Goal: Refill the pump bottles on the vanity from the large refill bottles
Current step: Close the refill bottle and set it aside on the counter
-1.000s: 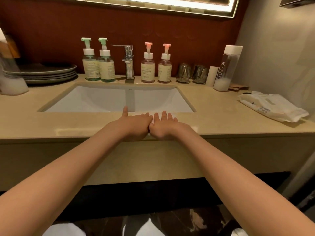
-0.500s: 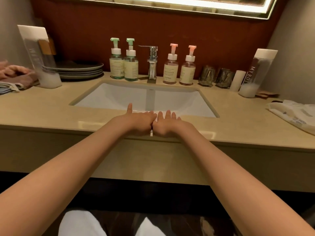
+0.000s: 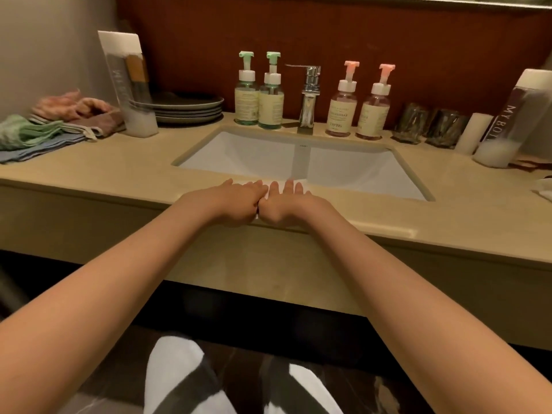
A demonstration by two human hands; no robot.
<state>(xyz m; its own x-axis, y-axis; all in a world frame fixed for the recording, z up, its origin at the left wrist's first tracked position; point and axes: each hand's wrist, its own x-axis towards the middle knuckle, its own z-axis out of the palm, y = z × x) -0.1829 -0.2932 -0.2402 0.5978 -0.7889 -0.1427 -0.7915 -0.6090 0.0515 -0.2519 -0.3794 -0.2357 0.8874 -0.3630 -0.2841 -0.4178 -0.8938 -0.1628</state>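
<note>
Two green-topped pump bottles point(image 3: 258, 95) stand left of the tap at the back of the vanity, and two pink-topped pump bottles point(image 3: 357, 106) stand right of it. A tall clear refill bottle point(image 3: 131, 85) with white liquid at its bottom stands at the left. A second tall refill bottle point(image 3: 512, 121) stands at the far right. My left hand point(image 3: 230, 201) and my right hand point(image 3: 286, 203) lie flat, side by side and touching, on the counter's front edge before the sink, holding nothing.
A white sink point(image 3: 301, 162) is sunk into the beige counter point(image 3: 89, 171) under a chrome tap point(image 3: 309, 94). Stacked grey plates point(image 3: 188, 110) and folded cloths point(image 3: 44, 127) lie at the left. Two glasses point(image 3: 430, 127) and a white cylinder point(image 3: 473, 132) stand at the right.
The view has swung left, bringing the left refill bottle and cloths into sight and pushing the right side out. Both hands stay flat on the counter edge.
</note>
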